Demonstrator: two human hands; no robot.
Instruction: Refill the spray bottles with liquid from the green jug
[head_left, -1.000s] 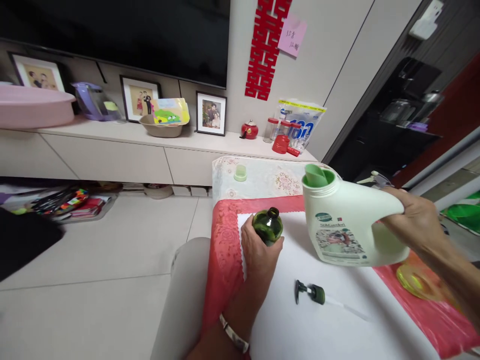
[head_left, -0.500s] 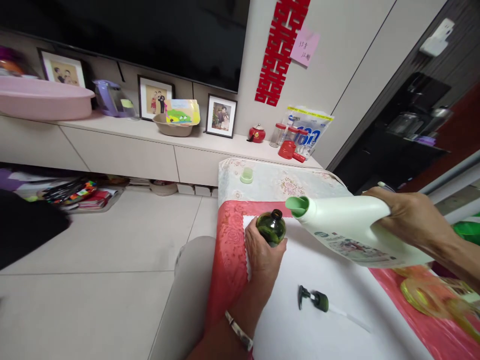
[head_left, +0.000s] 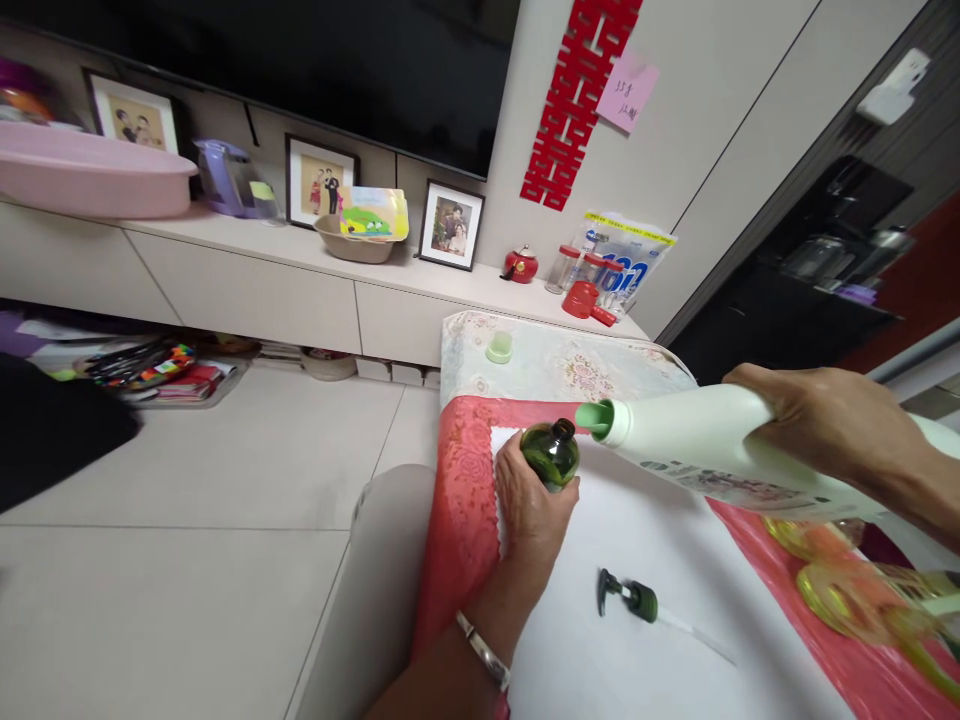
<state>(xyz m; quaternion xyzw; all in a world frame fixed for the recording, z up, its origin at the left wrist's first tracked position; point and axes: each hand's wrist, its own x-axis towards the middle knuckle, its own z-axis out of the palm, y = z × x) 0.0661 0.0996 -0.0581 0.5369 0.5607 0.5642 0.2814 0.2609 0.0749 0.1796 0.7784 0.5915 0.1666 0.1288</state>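
Observation:
My left hand (head_left: 529, 505) is wrapped round a dark green bottle (head_left: 551, 458) whose narrow neck is uncapped. My right hand (head_left: 817, 430) grips the handle of a large pale green jug (head_left: 690, 425), held tilted nearly flat in the air. The jug's green spout (head_left: 594, 418) points left, close beside the bottle's mouth; no liquid shows between them. On the white sheet (head_left: 637, 530) lies a dark green pump head (head_left: 637, 600) with a long pale tube. A light green cap (head_left: 499, 347) stands on the flowered cloth beyond.
A red cloth (head_left: 465, 470) edges the table under the white sheet. Yellow transparent items (head_left: 840, 590) lie at the right. Behind the table, a low cabinet (head_left: 277, 295) bears red-lidded jars (head_left: 562, 270), a small red pot (head_left: 520, 265), framed photos and a pink basin (head_left: 90, 175).
The jug has tilted further toward level, and its spout has come nearer the bottle's mouth. The bottle has shifted slightly right in view. The camera view has moved a little.

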